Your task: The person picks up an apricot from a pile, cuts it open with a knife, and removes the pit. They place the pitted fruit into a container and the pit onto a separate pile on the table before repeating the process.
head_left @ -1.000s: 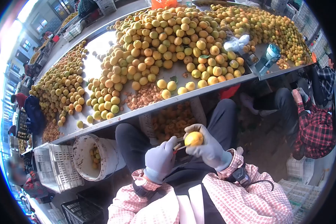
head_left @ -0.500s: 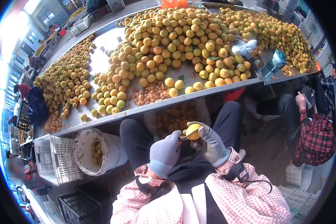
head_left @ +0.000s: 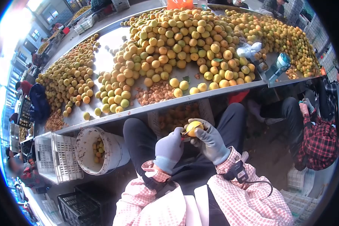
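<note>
My gloved right hand (head_left: 214,145) is closed around a yellow apricot (head_left: 195,129), holding it up above my lap. In my gloved left hand (head_left: 170,150) is a small knife (head_left: 184,133), its thin blade lying across the fruit. Both hands meet at the apricot, with the left fist close against its left side. Below and beyond them, a crate (head_left: 205,111) holding orange fruit pieces stands between my knees, under the table edge.
A metal table (head_left: 141,108) bears heaped apricots (head_left: 177,37) and a pile of pits (head_left: 156,94). To my left stand a white bucket (head_left: 115,160) with some fruit and white plastic crates (head_left: 66,158). A person in a plaid shirt (head_left: 319,145) sits at right.
The apricot has turned a little in my right hand, and the knife blade now crosses its upper face. My view has shifted slightly. The co-worker's hands at right have moved.
</note>
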The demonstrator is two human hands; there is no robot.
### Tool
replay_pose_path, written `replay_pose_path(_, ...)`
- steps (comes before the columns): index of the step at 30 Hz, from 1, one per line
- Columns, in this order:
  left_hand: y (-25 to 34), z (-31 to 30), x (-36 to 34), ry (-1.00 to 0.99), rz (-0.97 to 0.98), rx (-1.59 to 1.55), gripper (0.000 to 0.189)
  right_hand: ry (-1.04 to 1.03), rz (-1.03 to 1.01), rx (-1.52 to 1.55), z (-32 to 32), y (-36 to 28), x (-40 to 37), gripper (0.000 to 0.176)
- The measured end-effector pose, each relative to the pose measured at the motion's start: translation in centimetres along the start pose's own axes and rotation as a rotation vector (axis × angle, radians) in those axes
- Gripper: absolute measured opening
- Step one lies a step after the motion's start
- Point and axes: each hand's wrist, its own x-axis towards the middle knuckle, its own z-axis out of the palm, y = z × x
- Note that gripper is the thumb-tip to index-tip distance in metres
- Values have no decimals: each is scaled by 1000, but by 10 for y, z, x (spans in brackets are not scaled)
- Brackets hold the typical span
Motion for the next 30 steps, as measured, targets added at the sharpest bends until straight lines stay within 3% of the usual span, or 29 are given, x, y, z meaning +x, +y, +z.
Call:
replay_pose_path(2, -6, 9, -1, -23, -26, -47, 25, -13, -152, -364, -12, 6, 6, 42)
replay_pose_path(6, -13, 24, -6, 35, -27, -228, 22, 73, -170, -443, -11, 7, 10, 42)
replay_pose_path(8, -18, 18, -8, -52, -269, -763, 21, 124, -204, -226, -28, 9, 15, 41)
replay_pose_path(10, -10, -5, -5, -67, -560, -1261, 21, 157, -228, -195, -30, -4, 20, 41)
replay_pose_path(12, -4, -21, 0, -87, -546, -1266, 23, 169, -31, 53, -22, -13, 16, 41)
replay_pose_path(16, 5, -24, 10, -89, -346, -1154, 28, 45, 62, 26, -15, -10, 6, 44)
replay_pose_path(20, 10, -13, 14, -118, -153, -1021, 47, 2, 158, -18, -15, -13, 4, 40)
replay_pose_path(22, 10, -7, 16, -60, 110, -697, 54, 273, 168, -158, 10, -17, -9, 42)
replay_pose_path(23, 16, -9, 16, -64, 143, -646, 56, 316, 59, -346, 14, -15, -14, 42)
replay_pose_path(24, 21, -10, 16, -75, 206, -610, 58, 103, 52, -174, -19, -2, -4, 38)
replay_pose_path(25, 13, 3, 10, -194, 42, -704, 60, 44, -181, -342, -32, 8, 5, 38)
replay_pose_path(26, 24, -5, 15, -165, 201, -568, 63, 96, -321, -392, -32, 17, 4, 38)
replay_pose_path(27, 8, 8, 11, -275, 85, -762, 66, 120, -61, -355, -6, -6, -15, 40)
replay_pose_path(28, 10, 6, 14, -278, 158, -742, 68, 105, 19, -285, -23, 4, 2, 32)
replay_pose_path(29, 11, 1, 14, -336, 195, -701, 66, 93, -35, -336, -29, 10, 8, 34)
replay_pose_path(30, 15, -2, 14, -388, -74, -962, 71, 67, -73, -388, -35, 12, 12, 36)
